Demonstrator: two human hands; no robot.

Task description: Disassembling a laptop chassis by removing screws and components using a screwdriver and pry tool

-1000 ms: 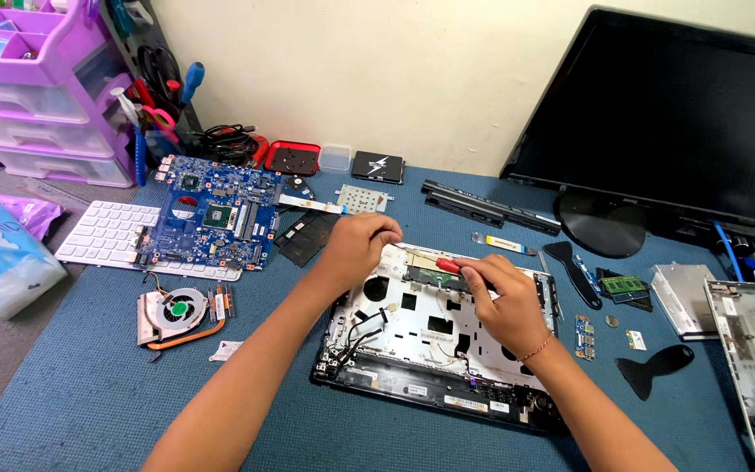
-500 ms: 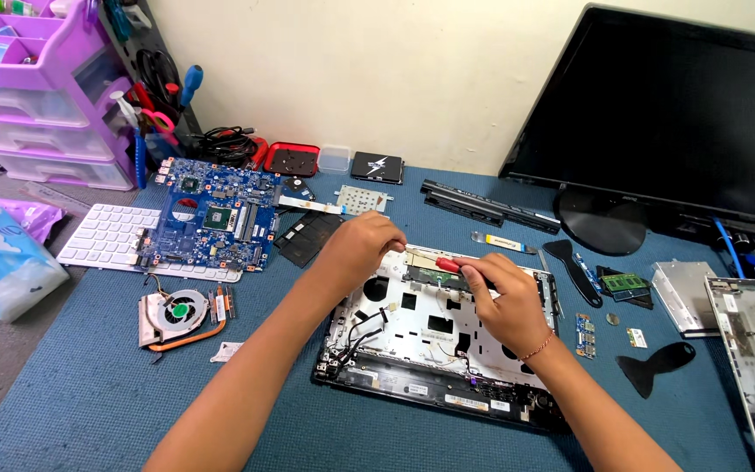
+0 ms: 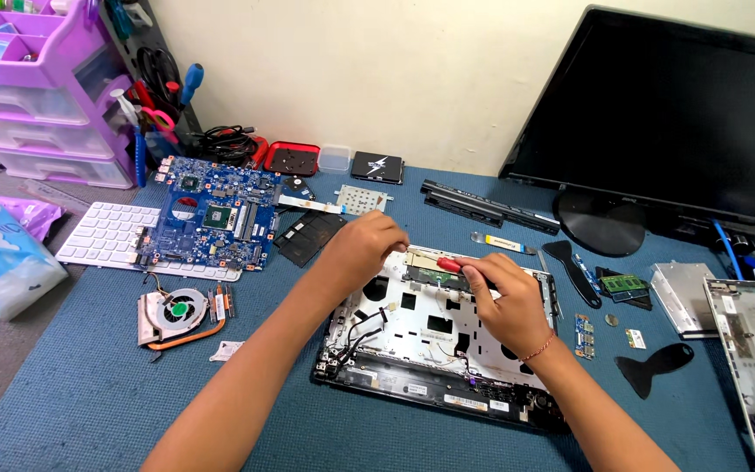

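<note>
Our right hand [image 3: 507, 301] is closed around a small red-handled screwdriver [image 3: 449, 264] over the open white laptop shell [image 3: 434, 336]. Our left hand [image 3: 362, 246] is curled, pressing the shell's top edge.

A red-handled screwdriver [image 3: 449, 264] lies over a white-and-black laptop chassis [image 3: 421, 336], beside a blue motherboard [image 3: 211, 214], on a blue mat [image 3: 89, 393].

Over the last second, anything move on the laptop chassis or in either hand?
Almost nothing. The left hand stays on the far edge of the open laptop base, and the right hand keeps its grip on the red-handled screwdriver, tip at the same spot near the left fingers. At most the hands crept slightly closer together. The blue motherboard, fan and monitor have not moved.
</note>
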